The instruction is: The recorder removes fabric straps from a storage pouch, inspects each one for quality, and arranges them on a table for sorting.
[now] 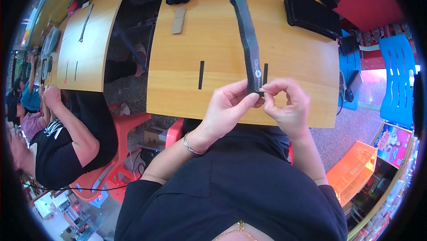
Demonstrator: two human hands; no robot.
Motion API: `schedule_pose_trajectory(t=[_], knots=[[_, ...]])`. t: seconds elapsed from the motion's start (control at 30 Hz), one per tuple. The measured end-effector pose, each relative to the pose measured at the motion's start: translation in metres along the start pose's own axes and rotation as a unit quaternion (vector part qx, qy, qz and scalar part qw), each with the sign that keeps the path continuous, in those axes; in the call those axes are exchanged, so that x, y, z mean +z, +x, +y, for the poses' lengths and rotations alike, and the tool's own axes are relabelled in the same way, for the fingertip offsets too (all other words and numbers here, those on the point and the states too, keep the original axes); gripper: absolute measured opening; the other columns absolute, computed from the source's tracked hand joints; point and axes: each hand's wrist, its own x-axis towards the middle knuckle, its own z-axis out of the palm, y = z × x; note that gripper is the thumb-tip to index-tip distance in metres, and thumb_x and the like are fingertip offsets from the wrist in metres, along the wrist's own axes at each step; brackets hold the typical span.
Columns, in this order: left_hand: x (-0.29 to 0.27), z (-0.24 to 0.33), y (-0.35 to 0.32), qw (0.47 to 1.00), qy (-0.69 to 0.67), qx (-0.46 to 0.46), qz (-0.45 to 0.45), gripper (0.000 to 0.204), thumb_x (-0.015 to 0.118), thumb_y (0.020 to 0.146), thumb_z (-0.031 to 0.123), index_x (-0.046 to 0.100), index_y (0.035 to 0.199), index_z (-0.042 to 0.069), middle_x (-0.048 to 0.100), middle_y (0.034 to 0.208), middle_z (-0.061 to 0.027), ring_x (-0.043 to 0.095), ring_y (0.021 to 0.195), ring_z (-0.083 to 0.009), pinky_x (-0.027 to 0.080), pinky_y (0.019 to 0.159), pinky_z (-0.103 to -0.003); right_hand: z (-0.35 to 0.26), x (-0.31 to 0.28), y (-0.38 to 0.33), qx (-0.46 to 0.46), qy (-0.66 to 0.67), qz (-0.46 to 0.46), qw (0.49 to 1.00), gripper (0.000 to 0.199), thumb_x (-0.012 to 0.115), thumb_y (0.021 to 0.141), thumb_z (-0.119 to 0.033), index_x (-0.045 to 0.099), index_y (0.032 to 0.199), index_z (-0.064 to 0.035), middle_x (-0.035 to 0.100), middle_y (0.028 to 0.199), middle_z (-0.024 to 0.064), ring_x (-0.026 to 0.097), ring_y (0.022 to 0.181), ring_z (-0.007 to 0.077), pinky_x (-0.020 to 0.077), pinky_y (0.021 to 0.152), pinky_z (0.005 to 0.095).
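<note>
Strap bundle, dark grey, is laid lengthwise over the wooden table, its near end clasped between thumb and fingers of the left hand, its right edge apparently pinched by the right hand, judged light and pliable, best gripped there.

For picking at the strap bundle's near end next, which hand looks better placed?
Probably the right hand: its thumb and index fingertips are close together at the right corner of the strap bundle's near end. The left hand seems occupied holding that end, thumb on top.
</note>
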Motion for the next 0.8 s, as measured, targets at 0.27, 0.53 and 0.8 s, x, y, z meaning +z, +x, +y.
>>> schedule_pose_trajectory(t=[0.27,0.53,0.8], knots=[[0.001,0.003,0.003,0.999,0.029,0.004,-0.016,0.030,0.052,0.093,0.006,0.054,0.122,-0.002,0.062,0.105,-0.0052,0.057,0.094,-0.0082,0.049,0.084,-0.025,0.003,-0.003,0.005,-0.042,0.045,-0.034,0.998,0.028,0.078,0.063,-0.005,0.069,0.089,-0.0065,0.067,0.097,0.0069,0.061,0.092,0.0211,0.0510,0.074,0.0306],[-0.007,0.003,-0.004,0.999,-0.021,-0.029,0.012,0.033,0.050,0.095,0.011,0.050,0.124,-0.004,0.062,0.105,-0.0062,0.059,0.093,-0.0099,0.049,0.085,-0.026,-0.002,0.003,0.015,-0.112,-0.095,-0.078,0.986,0.013,0.071,0.070,-0.002,0.063,0.080,-0.0064,0.068,0.097,0.0052,0.061,0.096,0.0232,0.0466,0.078,0.0347],[-0.008,0.016,-0.017,0.998,0.023,-0.039,0.047,0.028,0.047,0.095,0.009,0.054,0.118,-0.004,0.064,0.099,-0.0068,0.060,0.087,-0.0097,0.049,0.081,-0.025,-0.008,0.004,0.030,-0.033,-0.020,-0.127,0.991,0.015,0.069,0.072,-0.002,0.061,0.083,-0.0057,0.067,0.098,0.0063,0.060,0.101,0.0266,0.0459,0.083,0.0363]])
